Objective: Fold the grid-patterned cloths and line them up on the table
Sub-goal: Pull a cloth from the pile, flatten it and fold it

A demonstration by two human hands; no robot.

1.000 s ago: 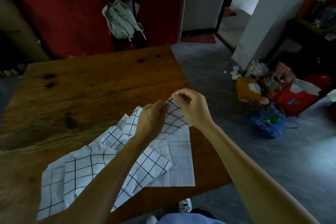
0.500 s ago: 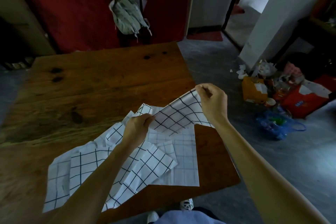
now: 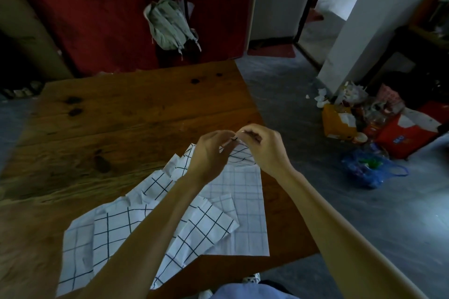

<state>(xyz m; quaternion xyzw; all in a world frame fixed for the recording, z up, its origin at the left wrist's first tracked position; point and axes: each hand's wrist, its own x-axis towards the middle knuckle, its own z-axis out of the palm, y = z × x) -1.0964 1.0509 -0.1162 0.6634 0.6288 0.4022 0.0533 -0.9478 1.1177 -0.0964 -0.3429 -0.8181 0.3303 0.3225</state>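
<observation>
Head view, one entry per item, places given from the wooden table (image 3: 126, 114).

Item: lifted grid cloth (image 3: 239, 153). Small piece with dark grid lines, raised above the table's right half; its top corner is held up and the rest hangs down toward the person onto the pale cloth beneath.

Item: left hand (image 3: 210, 153). Fingers curled, tips pinching the lifted grid cloth at its top corner.

Item: right hand (image 3: 263, 147). Fingers curled, pinching the same top corner, touching or nearly touching the left hand.

Item: pale grid cloth (image 3: 245, 213). Lies flat on the table by its right edge, directly below the hands; long axis runs from the near edge toward the far edge.

Item: loose grid cloths (image 3: 116, 235). Several overlapping and creased, unfolded, spread from the table's near-left part up toward the hands.

Item: rubbish heap (image 3: 364, 124). On the floor, well to the right of the table.

Judgement: both hands meet at one corner, so neither is nearer; the cloth hangs below and toward the person. The next move likely calls for parting the hands along the top edge to stretch it for a fold. Folding appears barely begun; no lined-up row shows.
</observation>
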